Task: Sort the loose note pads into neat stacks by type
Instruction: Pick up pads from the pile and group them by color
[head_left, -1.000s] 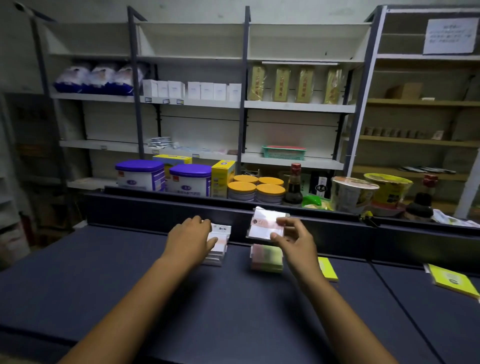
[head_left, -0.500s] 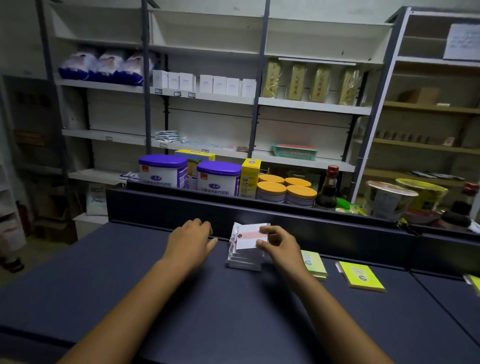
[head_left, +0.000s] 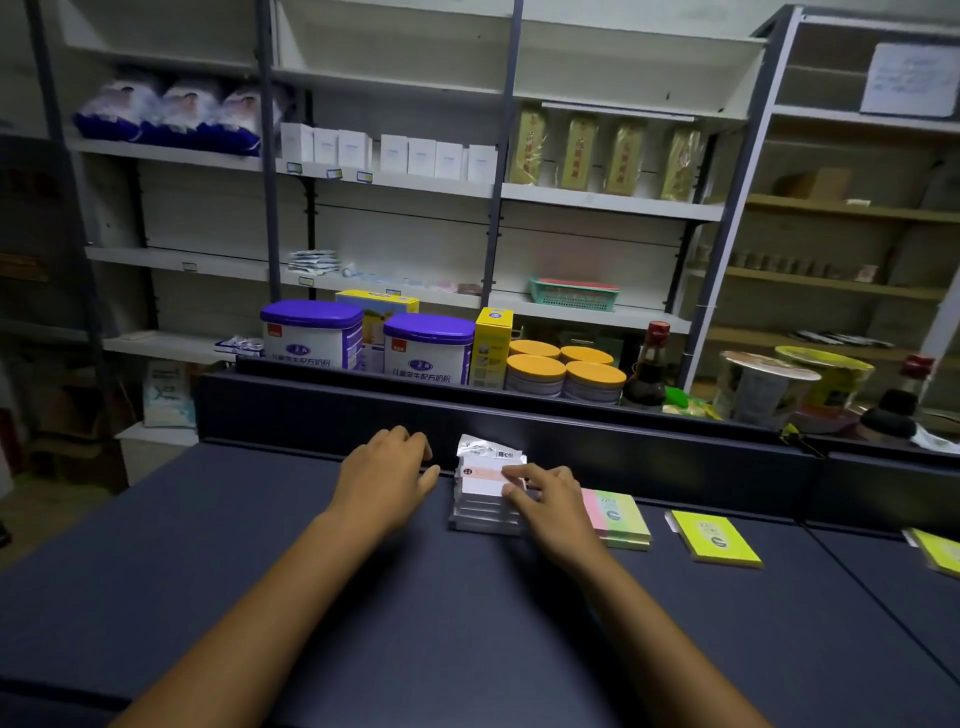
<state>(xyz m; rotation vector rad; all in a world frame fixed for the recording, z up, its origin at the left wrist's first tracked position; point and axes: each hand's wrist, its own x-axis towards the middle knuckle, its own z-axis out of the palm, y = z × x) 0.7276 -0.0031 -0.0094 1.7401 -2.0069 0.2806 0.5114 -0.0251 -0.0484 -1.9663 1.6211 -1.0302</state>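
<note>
Resting fingers on the white pad stack (head_left: 488, 499), right hand (head_left: 558, 506) pinches the top pad; left hand (head_left: 384, 480) relaxed, flat on counter (head_left: 260, 571); labels unreadable.

left: our left hand (head_left: 385, 474) lies centre frame, palm down, fingers loosely curled, gripping nothing | right: our right hand (head_left: 551, 501) lies just right of it, fingers (head_left: 514, 475) and thumb pinching the top white pad (head_left: 485, 478) | arms: both bare forearms rise from the lower edge, converging upward
</note>
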